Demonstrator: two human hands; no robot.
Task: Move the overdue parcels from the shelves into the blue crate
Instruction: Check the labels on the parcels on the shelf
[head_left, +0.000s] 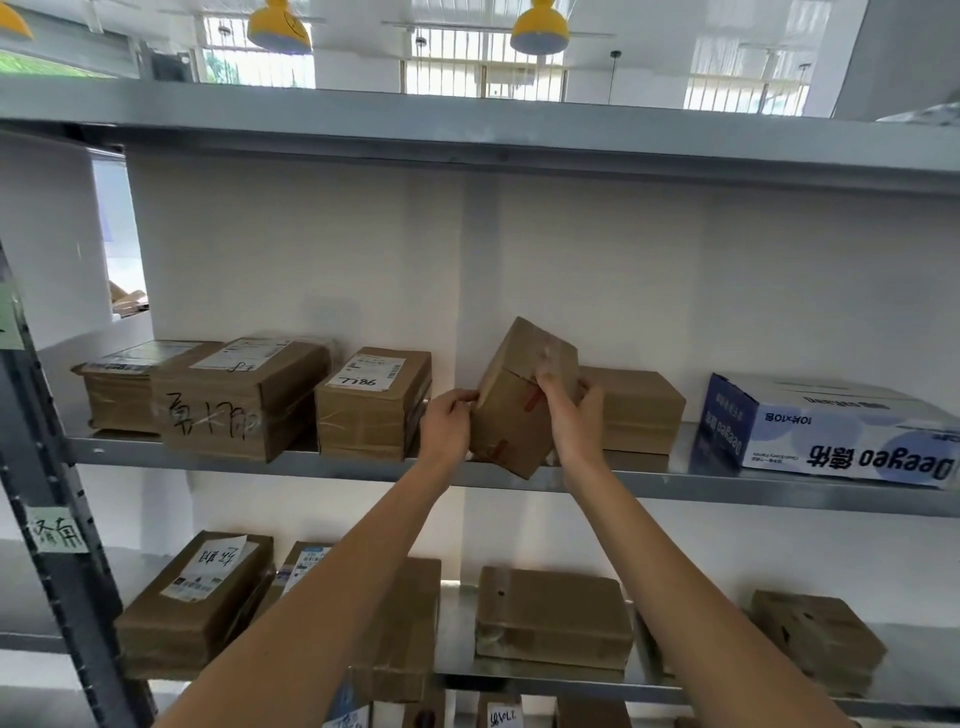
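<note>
A small brown cardboard parcel (511, 410) with red tape marks is tilted up on its lower corner at the front edge of the middle shelf (249, 460). My left hand (447, 423) grips its left side and my right hand (571, 410) grips its right side and top. Other brown parcels lie flat on this shelf: a large one with black handwriting (228, 400), one labelled in marker (371, 402), one at the far left (122, 384), and one behind my right hand (639, 408). The blue crate is not in view.
A blue and white printed carton (831, 428) lies at the right end of the middle shelf. The lower shelf (457, 623) carries several more brown parcels (553, 616). A grey upright post (47, 493) with paper labels stands at the left. The top shelf (467, 130) runs overhead.
</note>
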